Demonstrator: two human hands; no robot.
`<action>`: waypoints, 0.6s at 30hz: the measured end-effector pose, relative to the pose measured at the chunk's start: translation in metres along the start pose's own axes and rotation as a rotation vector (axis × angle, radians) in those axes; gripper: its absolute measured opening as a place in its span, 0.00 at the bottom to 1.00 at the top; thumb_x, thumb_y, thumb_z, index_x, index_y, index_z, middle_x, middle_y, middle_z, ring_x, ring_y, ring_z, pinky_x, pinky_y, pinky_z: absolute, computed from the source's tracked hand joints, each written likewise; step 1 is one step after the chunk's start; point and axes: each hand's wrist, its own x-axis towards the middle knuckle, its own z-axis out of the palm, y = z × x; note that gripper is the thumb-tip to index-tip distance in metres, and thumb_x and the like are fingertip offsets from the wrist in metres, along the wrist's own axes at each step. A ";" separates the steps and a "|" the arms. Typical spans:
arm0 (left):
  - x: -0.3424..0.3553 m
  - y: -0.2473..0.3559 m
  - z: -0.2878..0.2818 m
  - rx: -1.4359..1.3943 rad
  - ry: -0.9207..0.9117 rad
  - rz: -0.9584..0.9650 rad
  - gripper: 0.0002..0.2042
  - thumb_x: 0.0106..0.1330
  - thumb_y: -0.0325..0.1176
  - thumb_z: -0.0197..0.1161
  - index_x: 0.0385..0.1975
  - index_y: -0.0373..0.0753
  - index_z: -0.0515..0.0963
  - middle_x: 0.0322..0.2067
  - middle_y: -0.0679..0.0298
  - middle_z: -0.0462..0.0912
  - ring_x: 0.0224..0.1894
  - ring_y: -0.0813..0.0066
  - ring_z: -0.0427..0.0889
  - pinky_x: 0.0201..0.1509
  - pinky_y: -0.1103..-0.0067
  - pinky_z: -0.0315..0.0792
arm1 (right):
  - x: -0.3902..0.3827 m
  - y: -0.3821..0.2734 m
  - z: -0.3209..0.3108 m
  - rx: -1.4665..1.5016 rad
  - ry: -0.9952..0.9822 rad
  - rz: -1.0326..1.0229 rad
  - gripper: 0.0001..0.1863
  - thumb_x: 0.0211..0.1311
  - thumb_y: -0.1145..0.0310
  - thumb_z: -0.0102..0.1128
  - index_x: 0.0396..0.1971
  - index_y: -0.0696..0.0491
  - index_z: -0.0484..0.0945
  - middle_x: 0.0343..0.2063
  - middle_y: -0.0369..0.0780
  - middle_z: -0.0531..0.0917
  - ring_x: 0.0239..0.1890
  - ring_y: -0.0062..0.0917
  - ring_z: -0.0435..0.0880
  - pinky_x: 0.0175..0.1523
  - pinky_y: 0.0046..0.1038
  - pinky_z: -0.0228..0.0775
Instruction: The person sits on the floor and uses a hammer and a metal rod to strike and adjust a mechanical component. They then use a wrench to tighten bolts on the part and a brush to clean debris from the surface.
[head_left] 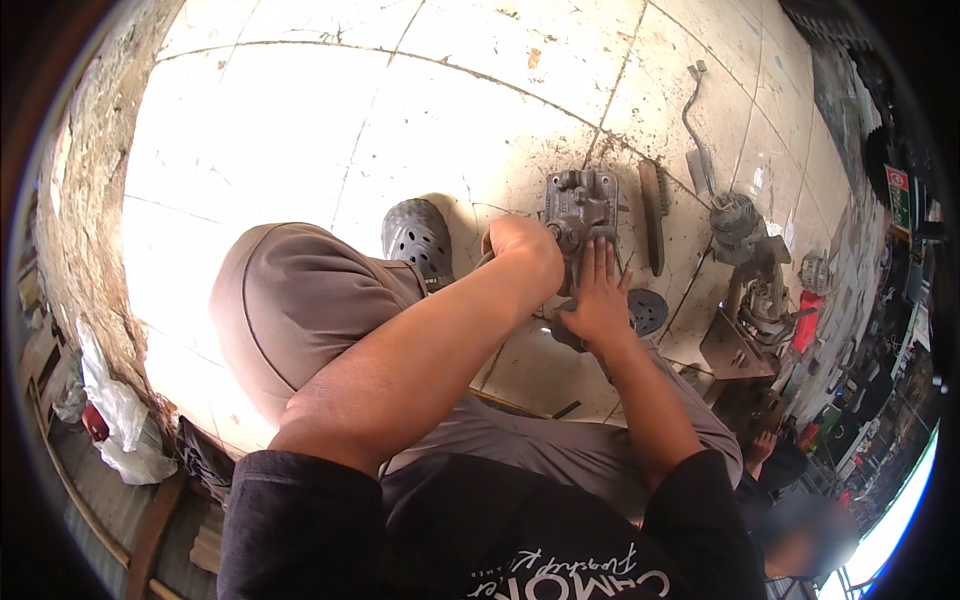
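A grey, dirty metal casting (583,188), shaped like a machine housing with a flat flange and bolt holes, sits on the tiled floor before me. My right hand (600,308) lies on its near part, fingers stretched out over the metal and thumb apart. My left hand (525,243) is closed at the casting's left side, its fingers curled. A bit of something shows below that hand, perhaps a tool handle, but the fingers and forearm hide most of it. Right of the casting lies a wire brush (652,215) with a long, narrow back.
My dark clogs (418,240) stand on either side. Farther right are a bent metal rod (690,115), a round motor-like part (735,222) and a rusty metal stand (738,345). A red object (807,320) stands beyond. Another person's hand (763,446) shows at lower right.
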 end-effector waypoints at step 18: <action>-0.004 0.006 0.003 0.033 0.052 0.015 0.13 0.56 0.31 0.66 0.42 0.44 0.84 0.43 0.67 0.85 0.44 0.71 0.85 0.38 0.76 0.80 | 0.050 0.001 -0.027 0.101 0.186 0.016 0.62 0.43 0.49 0.70 0.71 0.57 0.37 0.73 0.46 0.42 0.74 0.40 0.41 0.69 0.60 0.38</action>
